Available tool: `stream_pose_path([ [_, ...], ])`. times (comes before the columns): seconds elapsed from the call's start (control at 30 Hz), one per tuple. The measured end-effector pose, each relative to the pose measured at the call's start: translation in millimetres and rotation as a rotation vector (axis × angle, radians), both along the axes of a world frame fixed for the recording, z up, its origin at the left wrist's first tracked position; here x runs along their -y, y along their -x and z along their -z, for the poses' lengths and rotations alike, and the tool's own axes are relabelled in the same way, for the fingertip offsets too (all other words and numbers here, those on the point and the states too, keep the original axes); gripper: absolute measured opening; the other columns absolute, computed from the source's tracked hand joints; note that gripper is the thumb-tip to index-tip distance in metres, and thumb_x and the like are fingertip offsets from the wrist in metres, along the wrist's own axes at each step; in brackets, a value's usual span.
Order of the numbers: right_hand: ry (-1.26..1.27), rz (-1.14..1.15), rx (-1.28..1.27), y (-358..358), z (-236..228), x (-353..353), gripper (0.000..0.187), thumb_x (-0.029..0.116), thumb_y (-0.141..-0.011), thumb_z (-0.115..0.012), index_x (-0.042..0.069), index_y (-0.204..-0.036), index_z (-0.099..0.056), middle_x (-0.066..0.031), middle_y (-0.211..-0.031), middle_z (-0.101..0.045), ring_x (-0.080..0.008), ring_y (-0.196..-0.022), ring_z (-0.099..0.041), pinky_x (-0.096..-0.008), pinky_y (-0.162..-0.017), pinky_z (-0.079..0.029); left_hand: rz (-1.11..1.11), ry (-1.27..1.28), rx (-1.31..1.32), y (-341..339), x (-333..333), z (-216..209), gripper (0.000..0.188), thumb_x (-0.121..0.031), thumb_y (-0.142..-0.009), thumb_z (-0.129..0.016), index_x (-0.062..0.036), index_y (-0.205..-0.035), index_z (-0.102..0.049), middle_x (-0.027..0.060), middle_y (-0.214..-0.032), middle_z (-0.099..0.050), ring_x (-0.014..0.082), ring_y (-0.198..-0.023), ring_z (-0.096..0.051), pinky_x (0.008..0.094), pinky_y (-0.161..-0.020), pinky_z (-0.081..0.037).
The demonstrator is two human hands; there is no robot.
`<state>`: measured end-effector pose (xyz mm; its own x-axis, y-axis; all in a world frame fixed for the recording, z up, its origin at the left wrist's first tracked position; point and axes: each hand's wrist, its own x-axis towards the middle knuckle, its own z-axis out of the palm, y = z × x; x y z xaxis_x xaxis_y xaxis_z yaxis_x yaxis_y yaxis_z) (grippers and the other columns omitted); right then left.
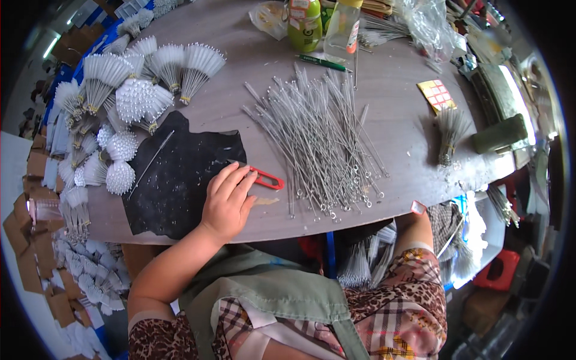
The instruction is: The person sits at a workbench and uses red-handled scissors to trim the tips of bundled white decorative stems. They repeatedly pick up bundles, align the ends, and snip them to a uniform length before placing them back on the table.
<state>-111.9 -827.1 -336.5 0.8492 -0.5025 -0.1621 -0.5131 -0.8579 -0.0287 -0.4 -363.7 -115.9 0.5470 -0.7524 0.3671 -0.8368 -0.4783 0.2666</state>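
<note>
My left hand (227,201) lies palm down near the table's front edge, beside a black sheet (186,174). Its fingers are stretched out, and the tips touch a small red-handled cutter (267,179). The thumb is apart from that handle. To the right of the hand spreads a loose pile of thin wire brushes (324,144) with pale bristles and looped ends. A single thin wire brush (153,157) lies slantwise on the black sheet. My right forearm (415,231) reaches to the table's front edge at the right; the hand itself is hidden below it.
Banded bundles of brushes (105,78) crowd the table's left side. At the back stand a green bottle (305,27) and a clear bottle (344,30), with a green pen (324,62) in front. Another bundle (450,135) stands at the right, near a dark green block (499,133).
</note>
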Motion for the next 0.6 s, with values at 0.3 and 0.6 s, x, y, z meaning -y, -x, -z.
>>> stream_pose_path([
  [0.3,0.082,-0.462,0.128,26,-80,-111,0.015,0.021,-0.076,-0.059,0.008,-0.081,-0.061,-0.0093,-0.078,-0.060,-0.0277,-0.076,-0.057,-0.0376,-0.068,-0.044,0.184,-0.056,0.084,-26,18,-2,0.033,-0.009,-0.074,-0.056,0.0011,-0.105,-0.056,0.0135,-0.108,-0.055,0.0289,-0.107,-0.049,0.0381,-0.091,-0.039],
  [0.6,-0.163,-0.688,0.609,73,-260,-245,0.007,0.007,-0.069,-0.065,0.006,-0.069,-0.058,-0.0101,-0.072,-0.059,-0.0265,-0.069,-0.058,-0.0354,-0.065,-0.044,0.194,0.015,0.225,-32,15,4,0.006,-0.009,-0.072,-0.050,-0.0037,-0.074,-0.049,0.0096,-0.081,-0.049,0.0255,-0.081,-0.050,0.0344,-0.075,-0.044],
])
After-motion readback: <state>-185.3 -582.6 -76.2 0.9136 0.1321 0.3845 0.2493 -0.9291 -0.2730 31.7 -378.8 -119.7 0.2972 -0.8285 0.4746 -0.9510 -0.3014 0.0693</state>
